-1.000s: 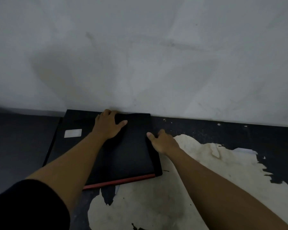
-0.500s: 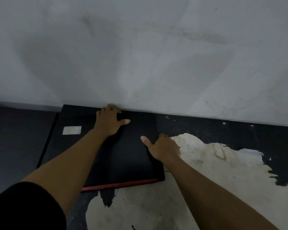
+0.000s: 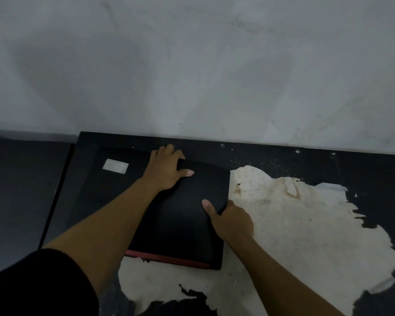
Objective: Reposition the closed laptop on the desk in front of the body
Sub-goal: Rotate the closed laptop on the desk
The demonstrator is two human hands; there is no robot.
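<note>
The closed black laptop (image 3: 180,215) with a red strip along its near edge lies on the dark desk (image 3: 283,160), close to the wall. A white sticker (image 3: 115,166) marks its far left part. My left hand (image 3: 167,172) curls over the far edge, thumb flat on the lid. My right hand (image 3: 230,221) holds the right edge, thumb on top and fingers under or beside the edge. My left forearm hides the lid's middle left.
A grey wall (image 3: 192,65) rises right behind the desk. A large worn, pale patch (image 3: 294,224) spreads over the desk surface to the right and in front of the laptop. At the left the desk ends at an edge (image 3: 55,197) above a darker floor.
The laptop has come away from the wall and toward me, shifted a little to the right. My right hand slid down its right edge; my left hand stayed on the far edge.
</note>
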